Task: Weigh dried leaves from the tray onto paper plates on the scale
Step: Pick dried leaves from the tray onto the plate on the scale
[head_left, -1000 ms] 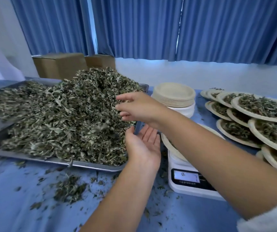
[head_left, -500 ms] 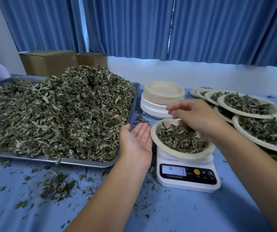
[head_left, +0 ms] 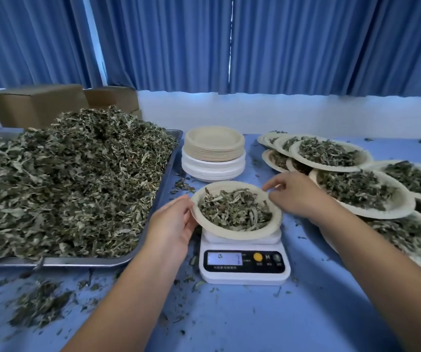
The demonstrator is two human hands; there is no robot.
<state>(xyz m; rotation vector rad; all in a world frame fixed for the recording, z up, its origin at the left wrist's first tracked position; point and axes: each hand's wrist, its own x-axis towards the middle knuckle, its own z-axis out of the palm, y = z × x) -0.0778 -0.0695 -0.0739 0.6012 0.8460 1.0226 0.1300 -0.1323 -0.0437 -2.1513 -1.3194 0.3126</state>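
Note:
A paper plate (head_left: 229,233) heaped with dried leaves (head_left: 234,209) sits on the white digital scale (head_left: 245,275) in the middle of the blue table. My left hand (head_left: 176,224) grips the plate's left rim, thumb on top. My right hand (head_left: 295,194) holds the right rim with curled fingers, its index finger stretched along the far edge. To the left, a large metal tray (head_left: 77,262) carries a tall pile of dried leaves (head_left: 64,179).
A stack of empty paper plates (head_left: 214,153) stands behind the scale. Several filled plates (head_left: 356,191) overlap on the right. Loose leaf crumbs (head_left: 39,306) litter the table in front of the tray. Cardboard boxes (head_left: 34,105) stand at the back left, below blue curtains.
My right hand came from the leaf pile to the plate, dropped its leaves there, and now holds the right rim. My left hand moved from beside the tray to the left rim.

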